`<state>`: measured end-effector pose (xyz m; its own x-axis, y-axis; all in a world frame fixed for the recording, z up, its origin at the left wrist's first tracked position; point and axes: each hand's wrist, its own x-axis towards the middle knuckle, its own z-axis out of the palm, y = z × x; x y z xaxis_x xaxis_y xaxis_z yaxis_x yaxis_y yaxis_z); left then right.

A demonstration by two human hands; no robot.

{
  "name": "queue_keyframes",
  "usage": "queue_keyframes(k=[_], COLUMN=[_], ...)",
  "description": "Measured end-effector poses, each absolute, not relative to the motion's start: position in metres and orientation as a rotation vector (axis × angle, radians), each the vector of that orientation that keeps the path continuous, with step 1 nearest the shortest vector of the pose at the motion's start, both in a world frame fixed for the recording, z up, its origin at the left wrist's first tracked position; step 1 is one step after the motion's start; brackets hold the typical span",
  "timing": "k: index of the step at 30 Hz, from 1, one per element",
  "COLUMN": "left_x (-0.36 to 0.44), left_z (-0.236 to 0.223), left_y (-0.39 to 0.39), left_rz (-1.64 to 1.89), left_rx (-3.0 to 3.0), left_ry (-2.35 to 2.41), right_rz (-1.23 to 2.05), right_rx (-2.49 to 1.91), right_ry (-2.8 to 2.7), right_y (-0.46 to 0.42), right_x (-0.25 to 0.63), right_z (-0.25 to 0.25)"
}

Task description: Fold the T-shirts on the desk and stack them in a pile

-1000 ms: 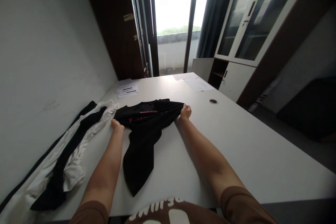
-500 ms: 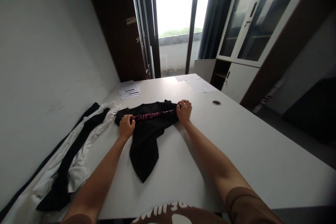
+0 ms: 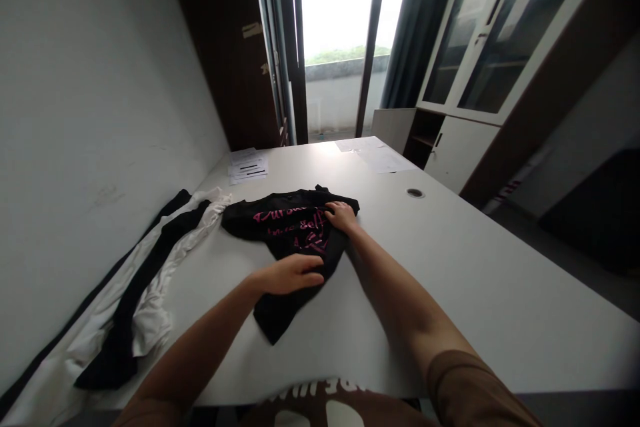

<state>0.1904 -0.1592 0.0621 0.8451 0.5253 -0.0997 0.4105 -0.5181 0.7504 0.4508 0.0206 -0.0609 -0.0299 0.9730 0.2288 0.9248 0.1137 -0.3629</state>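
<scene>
A black T-shirt (image 3: 280, 210) with pink lettering is spread on the white table (image 3: 425, 293), its lower end narrowing toward me. My left hand (image 3: 295, 273) lies over the lower part of the shirt, fingers stretched to the right and apart, holding nothing. On the shirt's right side rests my right hand (image 3: 342, 216), its fingers extended flat across the cloth near the sleeve. The palm sides of both hands are hidden.
Several black and white garments (image 3: 150, 280) lie along the wall at the left. Printed papers (image 3: 249, 165) sit at the far left, more sheets (image 3: 380, 159) at the far edge. A round cable hole (image 3: 415, 193) is at the right. Cabinets (image 3: 463, 140) stand beyond.
Both hands have let go of the shirt's folded cloth. The left hand moved right and nearer me; the right hand shifted slightly left and flattened. More pink lettering now shows.
</scene>
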Motion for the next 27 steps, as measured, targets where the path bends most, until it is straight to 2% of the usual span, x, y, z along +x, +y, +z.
queue_keyframes(k=[4, 6, 9, 12, 17, 20, 24, 27], left_x=[0.218, 0.218, 0.205, 0.187, 0.175, 0.174, 0.166, 0.152], left_z=[0.058, 0.047, 0.025, 0.006, -0.003, 0.003, 0.018, 0.024], left_y=[-0.186, -0.178, -0.149, -0.123, -0.111, -0.116, -0.126, -0.128], left_rz=[-0.034, 0.132, 0.402, 0.248, 0.082, 0.064, 0.121, 0.166], left_rx=[1.94, 2.07, 2.495, 2.791, 2.83, 2.768, 2.527, 2.343], left_ry=[0.205, 0.365, 0.892, 1.108, 1.173, 1.045, 0.854, 0.928], right_rz=[0.203, 0.197, 0.168, 0.149, -0.034, -0.115, -0.075, 0.053], right_rx=[-2.017, -2.154, -2.28, -2.255, -2.088, -1.97, -2.032, -2.121], right_ry=[-1.888, -1.76, -1.554, -1.527, -1.585, -1.722, -1.825, -1.761], right_y=[0.025, 0.024, 0.02, 0.017, 0.016, 0.014, 0.014, 0.017], right_x=[0.47, 0.481, 0.495, 0.503, 0.501, 0.493, 0.481, 0.484], right_z=[-0.063, -0.064, -0.065, -0.066, -0.067, -0.066, -0.061, -0.056])
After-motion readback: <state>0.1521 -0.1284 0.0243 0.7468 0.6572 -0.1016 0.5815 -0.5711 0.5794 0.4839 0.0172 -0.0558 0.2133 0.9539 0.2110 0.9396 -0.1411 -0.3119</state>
